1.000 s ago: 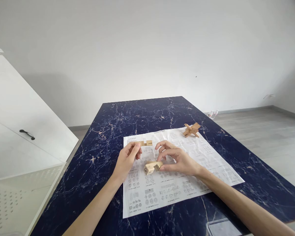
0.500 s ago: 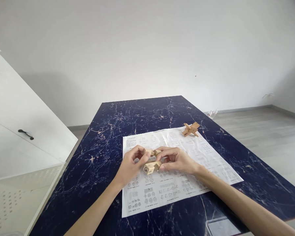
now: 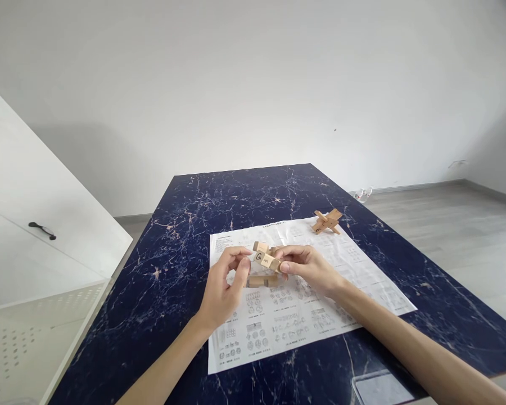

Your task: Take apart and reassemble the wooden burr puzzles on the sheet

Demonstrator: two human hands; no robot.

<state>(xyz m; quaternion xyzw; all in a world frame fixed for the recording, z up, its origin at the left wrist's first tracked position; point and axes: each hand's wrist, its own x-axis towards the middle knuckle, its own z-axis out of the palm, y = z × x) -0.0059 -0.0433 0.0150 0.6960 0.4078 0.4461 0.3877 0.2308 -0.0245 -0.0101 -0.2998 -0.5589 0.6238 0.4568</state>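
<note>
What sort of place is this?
Probably a room in a home, though an office is possible: a white cabinet with a dark handle, wood-look grey floor, and a dark blue marble-patterned table.

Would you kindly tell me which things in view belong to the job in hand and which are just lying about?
Apparently in the job:
G-marked wooden piece, in the right hand
notched wooden piece, just below it in view
printed sheet underneath, probably

Lying about:
crossed wooden assembly on the sheet, untouched though possibly related
clear-edged object at the near edge, partly cut off
</note>
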